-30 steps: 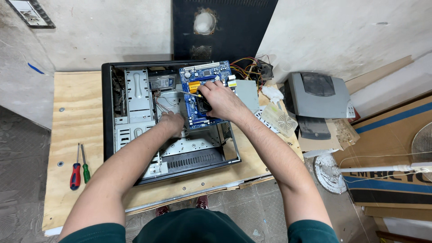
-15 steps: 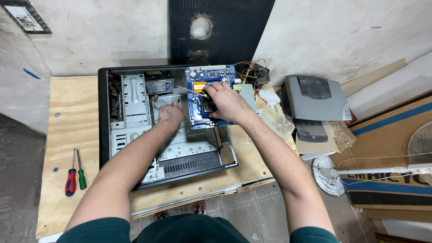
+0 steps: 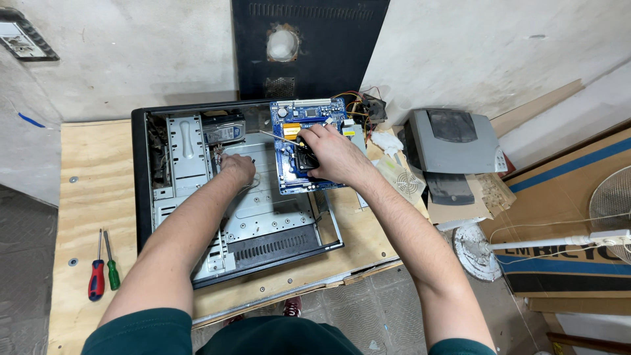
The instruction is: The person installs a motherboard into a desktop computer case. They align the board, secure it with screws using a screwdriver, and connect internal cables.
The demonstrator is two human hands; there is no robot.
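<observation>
Both hands sit about where they were earlier, little change. Right hand (image 3: 332, 154) grips the blue motherboard (image 3: 309, 141) by its dark centre part, board tilted over the open computer case (image 3: 197, 190). Left hand (image 3: 238, 167) curls among wires inside; fingers hidden, grasp unclear. Two screwdrivers (image 3: 103, 271) lie well apart on the plywood.

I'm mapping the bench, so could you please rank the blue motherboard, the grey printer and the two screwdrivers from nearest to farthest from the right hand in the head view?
1. Blue motherboard, under the right hand.
2. Grey printer, to its right.
3. Screwdrivers, far left on the plywood.
</observation>
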